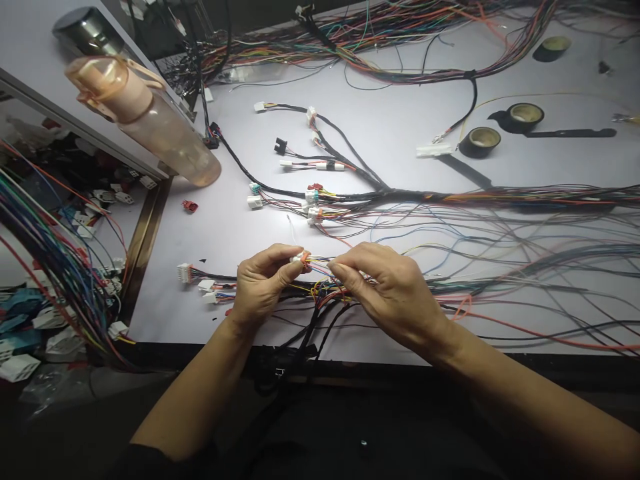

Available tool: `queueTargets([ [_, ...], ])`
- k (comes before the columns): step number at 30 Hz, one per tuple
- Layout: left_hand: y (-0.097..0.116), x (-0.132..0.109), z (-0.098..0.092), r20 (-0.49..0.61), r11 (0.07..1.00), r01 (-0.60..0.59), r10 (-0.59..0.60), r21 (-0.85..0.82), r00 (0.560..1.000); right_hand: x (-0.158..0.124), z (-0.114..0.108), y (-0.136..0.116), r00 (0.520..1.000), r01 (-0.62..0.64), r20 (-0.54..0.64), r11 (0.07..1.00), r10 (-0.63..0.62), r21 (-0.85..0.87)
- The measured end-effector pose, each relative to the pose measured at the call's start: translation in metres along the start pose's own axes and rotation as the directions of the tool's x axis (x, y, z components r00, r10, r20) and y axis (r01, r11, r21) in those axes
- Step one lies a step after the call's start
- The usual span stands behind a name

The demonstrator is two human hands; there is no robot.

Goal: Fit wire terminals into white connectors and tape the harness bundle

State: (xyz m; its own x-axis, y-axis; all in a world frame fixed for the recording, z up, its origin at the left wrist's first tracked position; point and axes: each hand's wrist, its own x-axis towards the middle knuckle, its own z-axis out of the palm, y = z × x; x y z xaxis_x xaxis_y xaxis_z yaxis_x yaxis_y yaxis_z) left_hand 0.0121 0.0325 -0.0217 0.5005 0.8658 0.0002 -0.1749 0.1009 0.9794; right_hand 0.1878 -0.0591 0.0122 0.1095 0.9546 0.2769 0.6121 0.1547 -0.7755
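Observation:
My left hand (265, 280) pinches a small white and orange connector (301, 259) near the table's front edge. Thin coloured wires (320, 265) run from that connector to the right. Just right of it, my right hand (385, 283) has thumb and forefinger pressed together on these wires. Below and between the hands, a bundle of wires with yellow loops (316, 290) lies on the table. Left of my left hand are white connectors (185, 273) on dark cables. Behind the hands, more white connectors (314, 215) end a long black-taped harness (390, 197).
A pinkish bottle (160, 127) lies tilted at the left, by a bin of connectors (65, 340) and hanging wires (45, 267). Tape rolls (480, 142) sit at the back right. A thick wire bundle (360, 57) crosses the back. A red connector (189, 206) lies at the left.

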Motion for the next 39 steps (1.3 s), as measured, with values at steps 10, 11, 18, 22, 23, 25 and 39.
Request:
queueTargets([
  [10, 0.002, 0.002, 0.000, -0.060, 0.997, 0.052, -0.055, -0.062, 0.997, 0.005, 0.013, 0.008, 0.976, -0.077, 0.195, 0.990, 0.100, -0.122],
  [11, 0.001, 0.003, 0.000, -0.063, 0.997, 0.051, -0.055, -0.064, 0.997, 0.005, 0.015, 0.011, 0.964, -0.070, 0.244, 0.989, 0.101, -0.132],
  [18, 0.001, 0.006, 0.002, -0.082, 0.995, 0.097, -0.100, -0.039, 0.992, 0.007, 0.010, 0.023, 0.948, -0.013, 0.317, 1.000, 0.020, -0.025],
  [22, 0.002, 0.007, 0.005, -0.112, 0.992, 0.126, -0.127, -0.013, 0.986, 0.011, 0.005, 0.024, 0.932, -0.065, 0.362, 0.996, 0.036, 0.068],
  [23, 0.003, 0.007, 0.005, -0.116, 0.991, 0.133, -0.133, -0.008, 0.984, 0.012, 0.004, 0.024, 0.929, -0.067, 0.368, 0.995, 0.035, 0.074],
  [25, 0.003, 0.007, 0.006, -0.121, 0.990, 0.144, -0.143, -0.004, 0.982, 0.012, 0.003, 0.024, 0.927, -0.064, 0.373, 0.995, 0.032, 0.072],
  [39, 0.004, 0.010, 0.007, -0.137, 0.984, 0.176, -0.178, -0.025, 0.974, 0.001, 0.012, 0.031, 0.974, 0.135, 0.195, 0.984, -0.111, -0.114],
])
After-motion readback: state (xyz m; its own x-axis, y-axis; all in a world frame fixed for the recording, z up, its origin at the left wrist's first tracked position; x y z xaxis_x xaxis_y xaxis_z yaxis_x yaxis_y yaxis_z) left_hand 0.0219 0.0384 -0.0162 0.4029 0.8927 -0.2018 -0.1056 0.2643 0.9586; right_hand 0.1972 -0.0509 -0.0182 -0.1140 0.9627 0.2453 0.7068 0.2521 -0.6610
